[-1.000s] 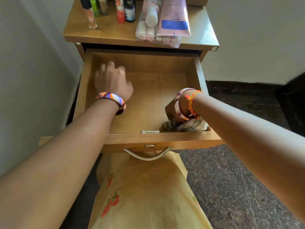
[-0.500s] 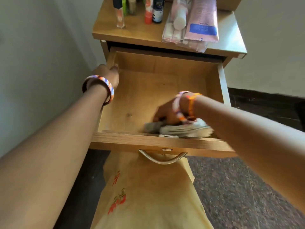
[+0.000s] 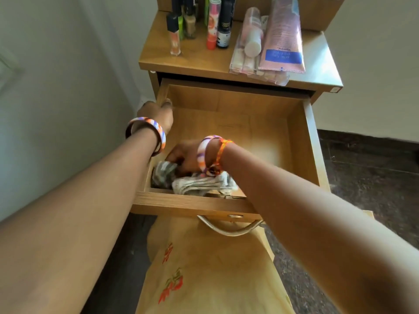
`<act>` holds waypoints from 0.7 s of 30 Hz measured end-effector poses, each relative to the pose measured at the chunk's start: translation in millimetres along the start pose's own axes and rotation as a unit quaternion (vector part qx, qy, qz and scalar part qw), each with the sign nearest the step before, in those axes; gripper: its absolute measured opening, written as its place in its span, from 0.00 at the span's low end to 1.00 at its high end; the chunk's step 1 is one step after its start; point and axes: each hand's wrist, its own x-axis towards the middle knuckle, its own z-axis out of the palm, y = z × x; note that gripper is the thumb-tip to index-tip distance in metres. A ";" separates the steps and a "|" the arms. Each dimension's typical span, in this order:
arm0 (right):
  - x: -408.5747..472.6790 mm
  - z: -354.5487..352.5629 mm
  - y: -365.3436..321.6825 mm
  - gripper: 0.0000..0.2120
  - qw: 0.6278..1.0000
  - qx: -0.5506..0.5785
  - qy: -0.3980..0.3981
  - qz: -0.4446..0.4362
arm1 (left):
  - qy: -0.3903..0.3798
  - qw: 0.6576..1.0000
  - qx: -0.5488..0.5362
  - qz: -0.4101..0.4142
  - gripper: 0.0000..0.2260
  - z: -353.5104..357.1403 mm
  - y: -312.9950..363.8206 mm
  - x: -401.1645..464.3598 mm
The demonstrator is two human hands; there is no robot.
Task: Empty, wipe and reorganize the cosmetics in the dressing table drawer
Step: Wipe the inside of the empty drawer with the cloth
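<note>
1. The right hand is gripping a bunched cloth and pressing it into the near left corner of the drawer; a hard push is risking scraped knuckles.
2. The left hand is clamping the drawer's left wall; if it is letting go, the drawer could be sliding.
3. The cosmetics are standing on the table top behind; any jolting is risking toppling them.
</note>
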 end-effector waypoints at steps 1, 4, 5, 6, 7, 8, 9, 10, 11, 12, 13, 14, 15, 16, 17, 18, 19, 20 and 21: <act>-20.4 -4.8 0.9 0.10 0.999 0.004 0.027 -0.034 | -0.004 1.000 -0.005 0.001 0.26 -1.0 0.9 -1.0; -39.2 -38.2 8.7 0.10 0.958 0.226 0.092 -0.151 | -0.004 1.000 -0.003 0.005 0.26 -3.3 0.7 -4.6; -41.5 -40.4 14.0 0.11 0.947 0.262 0.111 -0.149 | -0.005 1.000 -0.002 0.006 0.26 -3.1 0.4 -6.3; -39.3 -44.8 22.6 0.16 0.942 0.274 0.138 -0.135 | -0.005 1.000 -0.002 0.007 0.26 -2.9 0.5 -8.2; -36.9 -43.1 24.4 0.23 0.946 0.251 0.175 -0.107 | -0.002 1.000 0.000 0.009 0.26 -2.6 0.8 -9.6; -37.9 -39.3 24.0 0.30 0.949 0.211 0.218 -0.087 | 0.001 1.000 0.005 0.010 0.26 -2.7 1.2 -10.5; -36.1 -34.8 21.2 0.33 0.949 0.171 0.254 -0.075 | 0.002 1.000 0.009 0.011 0.26 -2.4 1.5 -10.9; -33.4 -35.0 21.2 0.31 0.947 0.133 0.283 -0.077 | 0.002 1.000 0.014 0.013 0.26 -2.6 1.3 -10.7; -33.9 -36.5 17.9 0.26 0.940 0.142 0.299 -0.086 | 0.002 1.000 0.017 0.017 0.26 -3.1 1.6 -10.5; -34.7 -38.0 15.2 0.20 0.935 0.165 0.300 -0.094 | 0.003 1.000 0.019 0.020 0.26 -3.6 1.6 -10.7; -35.9 -38.0 12.8 0.17 0.932 0.185 0.297 -0.092 | 0.004 0.999 0.022 0.023 0.25 -4.1 1.3 -10.8; -33.3 -43.7 16.5 0.16 0.929 0.174 0.316 -0.079 | 0.005 0.999 0.025 0.027 0.25 -4.4 1.0 -11.3; -32.1 -47.4 19.0 0.17 0.920 0.112 0.372 -0.050 | 0.005 0.999 0.025 0.029 0.25 -4.5 0.7 -11.6; -28.7 -51.2 23.4 0.19 0.896 0.017 0.444 -0.005 | 0.006 0.999 0.022 0.028 0.25 -4.4 1.4 -12.3; -24.8 -55.3 31.6 0.22 0.852 -0.078 0.516 0.035 | 0.006 1.000 0.018 0.025 0.25 -4.2 2.8 -12.5; -22.0 -55.8 35.7 0.26 0.816 -0.146 0.556 0.052 | 0.007 1.000 0.013 0.020 0.25 -4.0 4.5 -12.1; -19.7 -51.2 33.7 0.29 0.801 -0.198 0.563 0.052 | 0.007 1.000 0.008 0.016 0.25 -3.5 5.8 -11.0; -16.0 -45.2 30.4 0.32 0.808 -0.257 0.528 0.049 | 0.008 1.000 0.004 0.012 0.25 -3.3 5.1 -10.0; -9.3 -35.9 24.9 0.33 0.828 -0.323 0.456 0.052 | 0.006 1.000 -0.001 0.010 0.25 -2.4 4.2 -9.9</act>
